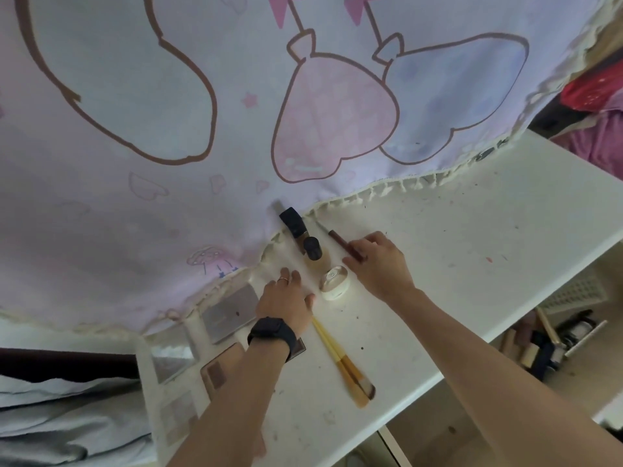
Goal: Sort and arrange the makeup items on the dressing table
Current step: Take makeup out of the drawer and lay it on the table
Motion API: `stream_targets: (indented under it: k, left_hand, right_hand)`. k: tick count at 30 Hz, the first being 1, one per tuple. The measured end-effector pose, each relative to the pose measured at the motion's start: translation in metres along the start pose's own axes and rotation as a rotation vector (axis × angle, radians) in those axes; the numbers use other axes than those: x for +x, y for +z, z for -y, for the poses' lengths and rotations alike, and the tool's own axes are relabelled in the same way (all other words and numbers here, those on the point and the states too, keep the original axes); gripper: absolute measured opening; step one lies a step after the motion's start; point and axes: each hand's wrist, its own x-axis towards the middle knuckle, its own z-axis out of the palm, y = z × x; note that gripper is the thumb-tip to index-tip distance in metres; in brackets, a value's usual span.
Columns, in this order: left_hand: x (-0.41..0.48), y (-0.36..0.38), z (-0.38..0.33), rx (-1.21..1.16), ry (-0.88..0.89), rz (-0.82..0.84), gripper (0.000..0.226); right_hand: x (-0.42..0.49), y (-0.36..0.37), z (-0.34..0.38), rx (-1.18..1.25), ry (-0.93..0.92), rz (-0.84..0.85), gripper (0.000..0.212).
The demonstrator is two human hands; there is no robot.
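Observation:
My right hand (377,264) pinches the near end of a thin brown pencil (338,241) that lies on the white dressing table (455,251). My left hand (286,301), with a ring and a black watch, rests flat on the table with fingers apart, holding nothing. Between the hands stand a beige bottle with a dark cap (313,251) and a small round white jar (335,283). A black-capped item (292,221) lies behind the bottle. A yellow-handled makeup brush (344,362) lies near my left wrist. Flat palettes (227,311) sit to the left, partly under my arm.
A large printed cloth with a tasselled edge (236,112) hangs over the back of the table. An open compartment at the lower right (553,342) holds several bottles and tools. Grey fabric (50,416) lies to the left. The table's front edge runs diagonally at the right.

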Motion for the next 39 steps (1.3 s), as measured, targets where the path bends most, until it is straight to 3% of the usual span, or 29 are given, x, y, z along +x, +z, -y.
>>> stream_targets:
  k: [6,9,13,15,17,20,23,26,30,35,39]
  left_hand:
    - [0.002,-0.001,0.006,0.0,0.02,0.011,0.061]
    - [-0.005,-0.01,0.013,-0.285,-0.028,-0.031,0.056]
    - [-0.044,-0.018,0.008,-0.696,-0.086,-0.444,0.038]
    - [-0.071,-0.021,-0.015,-0.799,0.023,-0.626,0.028]
    - [-0.095,-0.019,-0.048,-0.836,0.209,-0.667,0.026]
    - [-0.122,-0.001,-0.109,-0.78,0.495,-0.584,0.027]
    - [-0.135,0.036,-0.173,-0.673,0.659,-0.299,0.024]
    - [-0.125,0.085,-0.234,-0.595,0.605,0.005,0.028]
    - [-0.081,0.139,-0.299,-0.536,0.324,0.24,0.041]
    - [-0.028,0.167,-0.352,-0.561,0.138,0.131,0.052]
    - [-0.005,0.176,-0.37,-0.548,0.065,0.07,0.04]
  right_hand:
    - [-0.001,-0.007,-0.003,0.101,0.048,0.078,0.042]
    - [-0.014,-0.02,-0.005,0.246,0.13,0.052,0.038]
    - [-0.066,-0.039,-0.018,0.44,0.292,-0.034,0.026]
    - [-0.107,-0.05,-0.031,0.523,0.367,-0.093,0.02]
    - [-0.151,-0.062,-0.047,0.565,0.442,-0.151,0.016]
    - [-0.209,-0.079,-0.08,0.502,0.543,-0.178,0.017]
    - [-0.246,-0.095,-0.122,0.347,0.639,-0.136,0.019]
    - [-0.26,-0.113,-0.169,0.098,0.619,-0.161,0.024]
    - [-0.246,-0.139,-0.217,-0.147,0.526,-0.19,0.017]
    - [-0.199,-0.15,-0.252,-0.347,0.541,0.105,0.031]
    - [-0.154,-0.146,-0.265,-0.363,0.565,0.213,0.014]
